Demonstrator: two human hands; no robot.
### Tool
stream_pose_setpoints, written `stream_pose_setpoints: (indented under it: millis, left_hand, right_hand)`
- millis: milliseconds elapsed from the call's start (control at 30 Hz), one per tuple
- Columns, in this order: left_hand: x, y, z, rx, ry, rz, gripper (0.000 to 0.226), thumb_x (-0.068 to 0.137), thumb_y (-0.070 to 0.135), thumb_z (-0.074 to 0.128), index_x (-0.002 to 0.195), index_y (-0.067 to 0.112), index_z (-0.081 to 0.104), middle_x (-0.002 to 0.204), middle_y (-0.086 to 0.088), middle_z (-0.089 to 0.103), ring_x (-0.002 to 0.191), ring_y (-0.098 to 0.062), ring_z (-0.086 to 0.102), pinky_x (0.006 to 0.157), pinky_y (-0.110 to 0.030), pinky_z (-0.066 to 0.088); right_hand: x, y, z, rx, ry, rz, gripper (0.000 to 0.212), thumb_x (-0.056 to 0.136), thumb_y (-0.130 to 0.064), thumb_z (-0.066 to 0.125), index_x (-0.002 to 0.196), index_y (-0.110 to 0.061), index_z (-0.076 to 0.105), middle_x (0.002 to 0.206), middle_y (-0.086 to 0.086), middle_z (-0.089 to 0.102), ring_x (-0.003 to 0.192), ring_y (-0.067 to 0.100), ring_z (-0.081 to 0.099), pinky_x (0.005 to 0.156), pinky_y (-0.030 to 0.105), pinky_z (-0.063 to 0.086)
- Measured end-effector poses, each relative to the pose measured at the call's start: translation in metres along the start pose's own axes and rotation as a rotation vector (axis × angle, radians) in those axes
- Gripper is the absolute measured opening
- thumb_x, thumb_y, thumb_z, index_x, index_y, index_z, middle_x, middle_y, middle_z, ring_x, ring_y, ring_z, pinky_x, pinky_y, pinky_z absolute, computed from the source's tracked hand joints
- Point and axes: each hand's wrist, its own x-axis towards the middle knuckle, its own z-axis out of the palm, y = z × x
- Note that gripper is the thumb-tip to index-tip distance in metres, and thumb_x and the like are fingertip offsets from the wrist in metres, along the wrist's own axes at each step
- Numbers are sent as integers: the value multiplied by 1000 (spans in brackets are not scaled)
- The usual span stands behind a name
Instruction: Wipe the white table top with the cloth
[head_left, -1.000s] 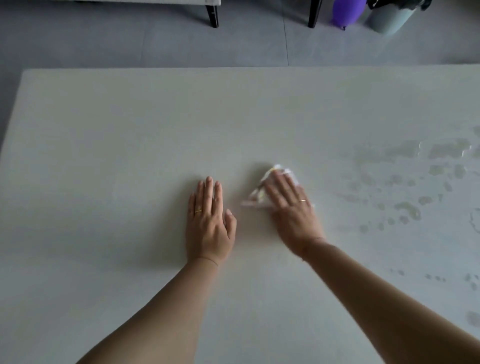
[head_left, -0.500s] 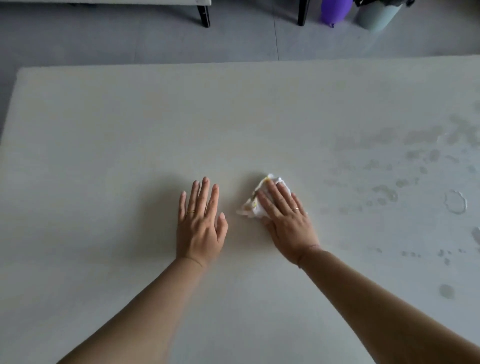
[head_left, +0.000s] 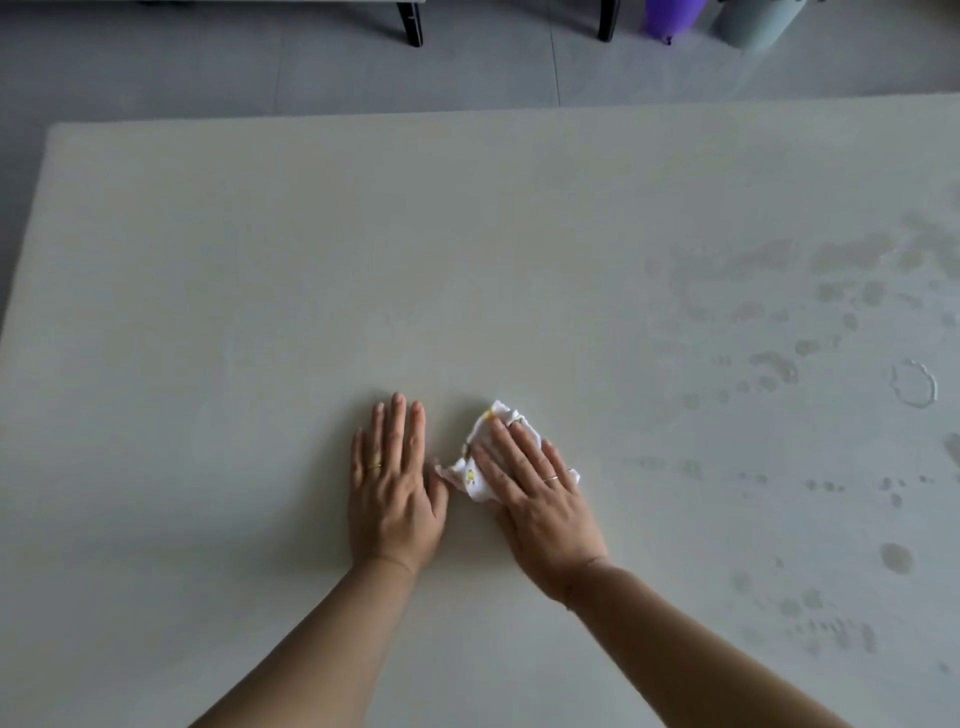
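White cloth (head_left: 475, 475) under flat right hand (head_left: 540, 499); left hand (head_left: 392, 493) flat on table top (head_left: 260, 286).

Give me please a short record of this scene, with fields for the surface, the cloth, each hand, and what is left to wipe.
surface: white table top
cloth: small crumpled white cloth, partly under the right hand
left hand: flat on the table, fingers straight, beside the cloth
right hand: fingers straight, presses on the cloth
left to wipe: wet patches and a ring-shaped mark on the right part, apart from the cloth
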Motion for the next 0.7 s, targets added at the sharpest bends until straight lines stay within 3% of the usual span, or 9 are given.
stream_pose_setpoints:
  millis: [67, 167, 267, 333, 433, 567, 633, 700]
  left_hand:
    - [0, 0, 1, -5, 3, -10, 61, 87, 30, 33, 144, 8, 35, 152, -14, 31, 141, -29, 27, 114, -45, 19]
    - [-1, 0, 0, 4, -17, -13, 62, 87, 33, 32, 145, 9, 34, 152, -14, 30, 142, -29, 26, 114, -45, 18]
    - [-1, 1, 2, 9, -23, -21, 63, 87, 34, 32, 146, 10, 32, 153, -13, 28, 142, -29, 25, 115, -45, 18]
    - [-2, 0, 2, 2, -22, -23, 64, 87, 35, 32, 146, 10, 32, 153, -13, 28, 142, -29, 25, 115, -45, 18]
    - [0, 0, 1, -13, -18, -16, 62, 87, 32, 30, 144, 9, 35, 152, -14, 30, 141, -30, 27, 114, -47, 21]
    - [0, 0, 0, -14, -19, -3, 60, 89, 30, 27, 144, 8, 34, 152, -15, 29, 141, -31, 26, 115, -48, 22]
    - [0, 0, 1, -14, -15, -6, 60, 89, 31, 28, 144, 8, 35, 152, -15, 30, 141, -31, 27, 114, -48, 22]
    - [-1, 0, 1, -15, -11, -2, 60, 89, 31, 28, 144, 8, 35, 151, -16, 31, 140, -32, 28, 114, -49, 22]
  right_hand:
    - [-2, 43, -15, -31, 24, 85, 54, 96, -33, 43, 147, -25, 27, 157, 1, 13, 146, 21, 7, 117, 38, 11]
    - [-3, 92, -41, 3, 125, 449, 52, 97, -30, 39, 147, -21, 28, 158, 4, 8, 146, 23, 3, 118, 39, 9]
    - [4, 77, -38, 50, 222, 688, 50, 99, -25, 39, 147, -22, 28, 158, 4, 4, 146, 21, 0, 119, 40, 5]
    - [5, 31, -20, 49, 251, 663, 54, 95, -23, 41, 147, -20, 29, 157, 7, 5, 146, 24, 0, 118, 41, 5]
    - [-16, -40, 12, 16, 143, 386, 55, 93, -34, 36, 146, -21, 32, 157, 6, 14, 145, 25, 9, 117, 42, 9]
    - [-37, -18, 6, -60, -5, -14, 58, 92, -31, 48, 146, -24, 30, 156, 1, 19, 144, 23, 16, 114, 41, 19]
    - [-38, 25, -9, -68, -12, 33, 61, 91, -30, 55, 146, -24, 31, 155, 1, 17, 144, 23, 13, 115, 42, 21]
    - [-41, 63, -27, -21, 77, 300, 55, 95, -32, 49, 146, -23, 31, 156, 1, 13, 145, 21, 8, 117, 39, 15]
